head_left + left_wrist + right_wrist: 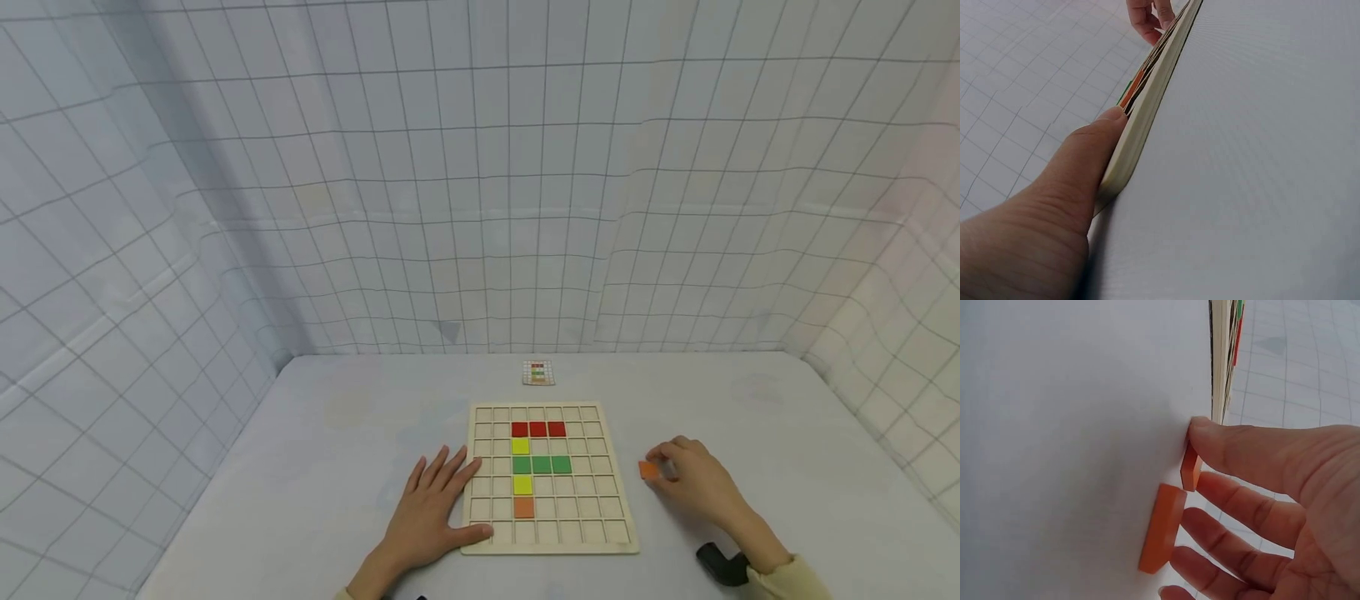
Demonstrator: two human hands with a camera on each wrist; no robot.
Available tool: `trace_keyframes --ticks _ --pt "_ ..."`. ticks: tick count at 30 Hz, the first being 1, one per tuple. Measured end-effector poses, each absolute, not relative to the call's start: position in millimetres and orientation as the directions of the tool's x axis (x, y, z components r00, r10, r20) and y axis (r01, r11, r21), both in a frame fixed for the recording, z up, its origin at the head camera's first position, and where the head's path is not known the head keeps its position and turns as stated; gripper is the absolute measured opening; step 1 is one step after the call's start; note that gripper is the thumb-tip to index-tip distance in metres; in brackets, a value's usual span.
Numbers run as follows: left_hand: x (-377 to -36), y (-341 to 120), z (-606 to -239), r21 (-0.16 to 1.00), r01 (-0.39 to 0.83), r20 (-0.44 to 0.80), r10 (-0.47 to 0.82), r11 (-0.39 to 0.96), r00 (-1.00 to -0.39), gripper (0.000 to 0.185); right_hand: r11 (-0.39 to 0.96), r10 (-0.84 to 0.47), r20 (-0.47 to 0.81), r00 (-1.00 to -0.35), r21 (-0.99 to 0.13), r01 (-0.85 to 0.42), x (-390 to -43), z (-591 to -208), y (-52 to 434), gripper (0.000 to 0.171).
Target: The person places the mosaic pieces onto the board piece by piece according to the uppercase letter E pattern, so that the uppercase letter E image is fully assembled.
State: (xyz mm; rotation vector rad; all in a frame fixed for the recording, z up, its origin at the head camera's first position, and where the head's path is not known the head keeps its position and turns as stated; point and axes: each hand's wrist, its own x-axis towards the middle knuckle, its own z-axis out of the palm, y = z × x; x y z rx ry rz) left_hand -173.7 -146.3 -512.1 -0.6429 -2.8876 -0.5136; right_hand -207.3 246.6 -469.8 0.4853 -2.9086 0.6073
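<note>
A cream grid board (pixel 592 533) lies flat on the white table. On it sit red tiles (pixel 537 429) in a row, green tiles (pixel 542 465) in a row, yellow tiles (pixel 522 485) and one orange tile (pixel 523 507). My left hand (pixel 429 517) rests with spread fingers on the board's left edge, thumb near the front corner. Right of the board, my right hand (pixel 697 482) pinches an orange tile (pixel 1190 467) between thumb and index finger. A second orange tile (pixel 1163 528) lies against its other fingers in the right wrist view.
Behind the board lies a small pattern card (pixel 538 372) with a coloured grid. A black curved object (pixel 722 566) is beside the right wrist. White grid-patterned curtains (pixel 480 208) surround the table at the back and sides.
</note>
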Motion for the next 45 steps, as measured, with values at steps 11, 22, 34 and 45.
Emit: trace_keyframes --ticks 11,22,34,45 --pt "-174.3 -147.7 -513.7 0.288 0.436 0.213 0.387 0.853 -0.897 0.092 0.822 -0.293 0.099 -0.951 -0.481 -0.303 -218.3 -470.1 251.1 0.018" --pt "-174.2 -147.3 -513.6 0.291 0.431 0.202 0.386 0.854 -0.900 0.091 0.766 -0.270 0.084 -0.959 -0.585 -0.267 -218.1 -470.9 250.9 0.025" --pt "-174.8 -145.5 -513.9 0.298 0.434 0.206 0.387 0.850 -0.899 0.091 0.751 -0.298 0.195 -0.935 -0.557 -0.355 -216.6 -473.5 243.9 0.027" --pt "-174.7 -146.5 -512.4 0.311 0.439 0.210 0.389 0.843 -0.897 0.092 0.665 -0.331 0.234 -0.914 -0.629 -0.402 -207.0 -463.6 210.0 0.022"
